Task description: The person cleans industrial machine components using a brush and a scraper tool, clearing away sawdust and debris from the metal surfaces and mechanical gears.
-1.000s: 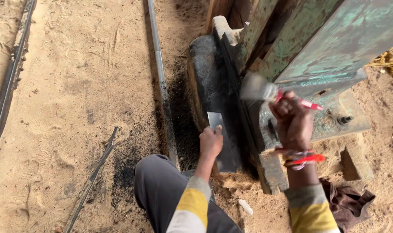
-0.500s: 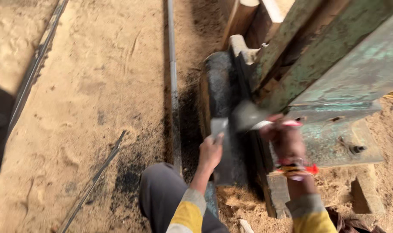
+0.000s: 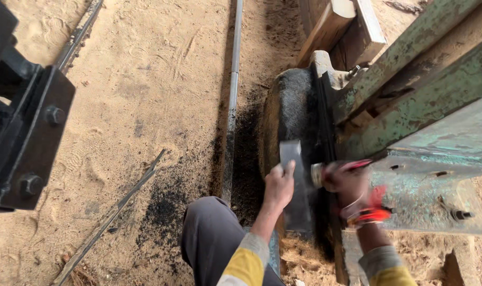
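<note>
Steel wedge (image 3: pixel 294 185), a flat grey plate, stands upright against the dark log (image 3: pixel 291 122) just ahead of the left hand (image 3: pixel 279 184), whose fingers pinch its upper edge. It looks stiff, heavy and smooth-sided, best gripped low on the flanks. The right hand (image 3: pixel 347 182), blurred, is wrapped around a hammer (image 3: pixel 320 173) beside it.

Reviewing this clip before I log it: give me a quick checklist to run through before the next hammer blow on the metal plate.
1. Left hand grips the flat metal plate: ok.
2. Plate set against the dark wheel: ok.
3. Right hand holds the hammer: ok, though blurred.
4. Left fingers clear of the hammer head: not ok, very close.
5. Knee clear of the strike: ok.
6. Green frame bolts tight: cannot tell.
</note>
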